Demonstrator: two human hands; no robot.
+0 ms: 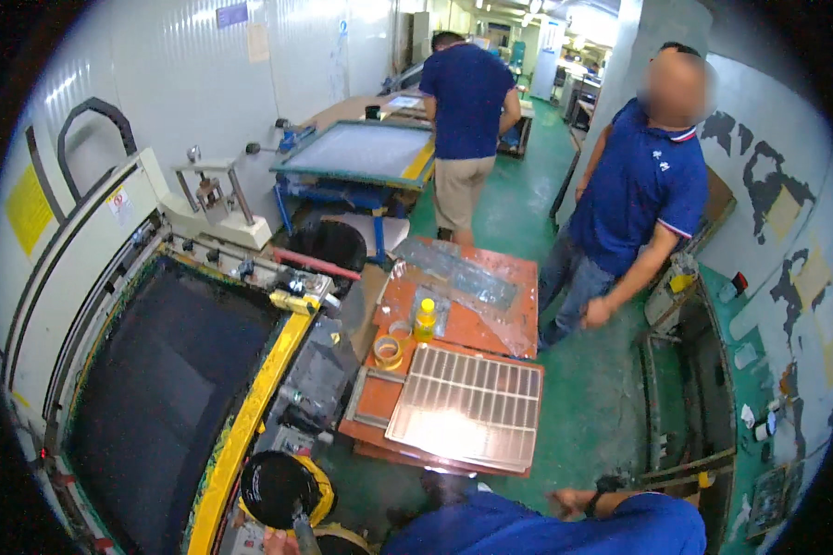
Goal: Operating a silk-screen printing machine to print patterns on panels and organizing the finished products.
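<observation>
At the lower edge, my left hand (278, 541) shows only in part, its fingers closed beside a narrow grey tool (304, 529) that looks like a spatula. The tool's tip reaches the near rim of a round bucket (278, 490), black inside with a yellow, ink-smeared rim. My right hand (569, 502) is held low by my blue shirt, a dark band on its wrist. It touches no object that I can see, and its fingers are too small and blurred to read. Ahead, a copper-coloured panel (467, 402) with rows of slots lies on a reddish-brown board (379, 400).
A screen-printing machine with a dark screen (171, 370) and yellow edge bar (250, 435) fills the left. Tape rolls (388, 351) and a yellow bottle (425, 321) stand beyond the panel. One person (643, 180) stands right; another (469, 111) works near a framed screen (361, 148).
</observation>
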